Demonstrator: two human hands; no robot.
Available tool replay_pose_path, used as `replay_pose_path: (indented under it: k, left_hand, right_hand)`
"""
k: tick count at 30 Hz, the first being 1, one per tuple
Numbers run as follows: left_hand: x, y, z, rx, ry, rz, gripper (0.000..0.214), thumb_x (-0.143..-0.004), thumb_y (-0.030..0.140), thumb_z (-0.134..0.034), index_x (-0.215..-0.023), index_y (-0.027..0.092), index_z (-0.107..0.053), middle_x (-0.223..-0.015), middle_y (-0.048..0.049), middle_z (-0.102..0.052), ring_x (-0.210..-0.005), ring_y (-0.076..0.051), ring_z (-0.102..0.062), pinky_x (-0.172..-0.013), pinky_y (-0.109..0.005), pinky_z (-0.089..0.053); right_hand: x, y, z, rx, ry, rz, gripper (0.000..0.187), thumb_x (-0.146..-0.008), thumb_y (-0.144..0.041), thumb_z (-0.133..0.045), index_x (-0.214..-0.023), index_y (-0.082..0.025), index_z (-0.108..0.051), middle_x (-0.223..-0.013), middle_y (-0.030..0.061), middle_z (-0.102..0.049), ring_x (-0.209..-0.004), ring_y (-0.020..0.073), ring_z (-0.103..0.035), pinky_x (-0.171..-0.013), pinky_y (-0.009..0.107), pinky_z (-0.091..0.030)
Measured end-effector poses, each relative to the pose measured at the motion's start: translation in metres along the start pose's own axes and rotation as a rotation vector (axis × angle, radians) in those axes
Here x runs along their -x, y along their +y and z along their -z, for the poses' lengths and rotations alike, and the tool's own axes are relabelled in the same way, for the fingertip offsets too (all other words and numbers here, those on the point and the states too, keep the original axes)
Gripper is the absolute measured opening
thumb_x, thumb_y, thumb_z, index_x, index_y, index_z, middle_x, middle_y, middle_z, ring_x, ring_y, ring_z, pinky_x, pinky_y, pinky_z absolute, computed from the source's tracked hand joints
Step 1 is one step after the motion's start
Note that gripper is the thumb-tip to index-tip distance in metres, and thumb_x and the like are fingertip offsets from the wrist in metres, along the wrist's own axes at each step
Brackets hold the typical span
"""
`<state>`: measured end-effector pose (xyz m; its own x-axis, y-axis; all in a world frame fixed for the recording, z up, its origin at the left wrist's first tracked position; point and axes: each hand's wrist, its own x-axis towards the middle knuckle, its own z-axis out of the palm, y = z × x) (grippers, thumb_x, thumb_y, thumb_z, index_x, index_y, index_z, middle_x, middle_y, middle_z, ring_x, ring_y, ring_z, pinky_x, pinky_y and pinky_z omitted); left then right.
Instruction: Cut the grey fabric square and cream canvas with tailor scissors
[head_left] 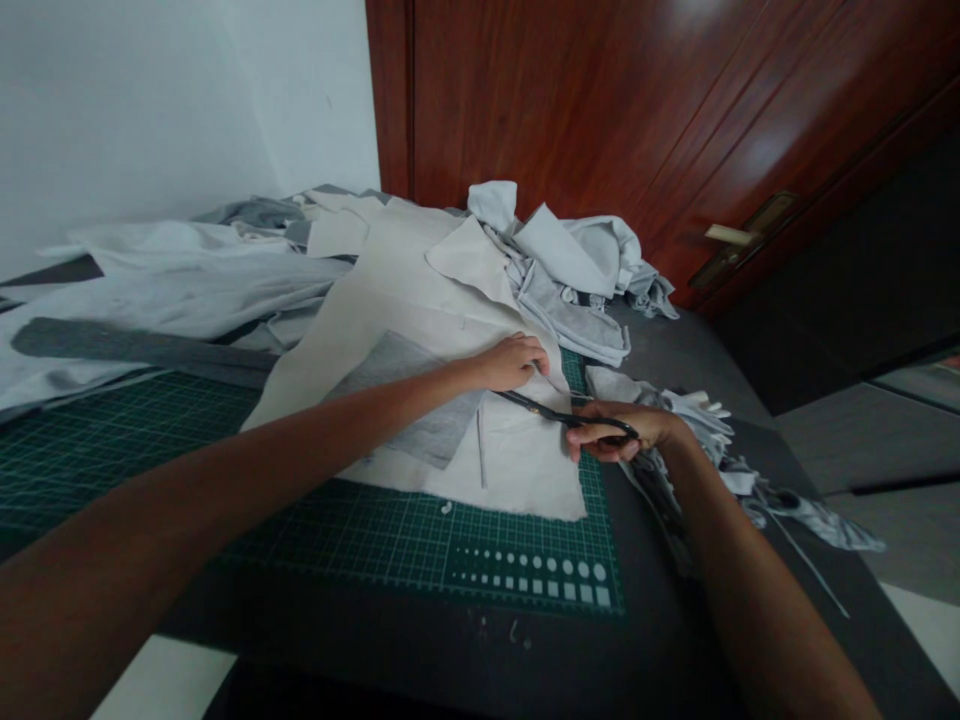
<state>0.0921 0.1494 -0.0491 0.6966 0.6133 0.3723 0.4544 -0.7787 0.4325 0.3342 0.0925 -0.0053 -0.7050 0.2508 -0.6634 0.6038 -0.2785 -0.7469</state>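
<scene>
My right hand (611,430) grips a pair of black-handled scissors (544,410), its fingers through the loops. The blades point left, their tips close under my left hand (514,362). That hand is closed, fingers curled downward over the cloth; what they pinch is mostly hidden. Beneath my left forearm lies a flat grey fabric piece (435,430), partly covered by the arm. It rests on a large cream fabric sheet (405,260). A thin grey strip (481,450) lies on the sheet just left of the scissors.
A green cutting mat (360,530) covers part of the dark table (420,640). White and grey cloths (187,290) spread at left, with a heap of garments (577,260) behind. Fabric scraps (705,430) lie around my right forearm. A wooden door (555,110) stands behind the table.
</scene>
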Motion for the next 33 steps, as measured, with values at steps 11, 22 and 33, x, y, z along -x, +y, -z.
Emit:
replay_pose_path:
  k: [11,22,33]
  left_hand:
    - [-0.004,-0.01,0.003,-0.013,-0.079,-0.086,0.037,-0.076,0.002,-0.042,-0.1,0.018,-0.065,-0.109,-0.0099,-0.062,-0.114,-0.028,-0.054,-0.106,-0.047,-0.038]
    - [-0.006,-0.016,0.003,-0.009,-0.11,-0.03,0.034,-0.078,0.006,-0.043,-0.1,0.021,-0.064,-0.111,-0.0076,-0.063,-0.116,-0.027,-0.052,-0.108,-0.046,-0.035]
    - [-0.007,-0.017,0.005,0.021,-0.217,0.046,0.045,-0.08,0.004,-0.041,-0.109,0.026,-0.066,-0.118,-0.0042,-0.059,-0.123,-0.024,-0.05,-0.112,-0.044,-0.034]
  right_hand:
    - [-0.002,-0.001,0.008,0.094,0.03,0.082,0.061,-0.079,-0.066,-0.076,-0.092,-0.007,-0.071,-0.052,-0.0078,-0.054,-0.028,-0.0008,-0.031,-0.027,0.012,-0.017]
    - [-0.002,0.0,0.011,0.078,0.014,0.068,0.063,-0.081,-0.064,-0.075,-0.098,-0.004,-0.071,-0.059,-0.0064,-0.056,-0.03,-0.0009,-0.033,-0.026,0.013,-0.018]
    - [-0.004,0.003,0.009,0.093,0.036,0.033,0.06,-0.083,-0.065,-0.072,-0.093,-0.006,-0.07,-0.058,-0.0051,-0.057,-0.029,0.001,-0.034,-0.026,0.015,-0.021]
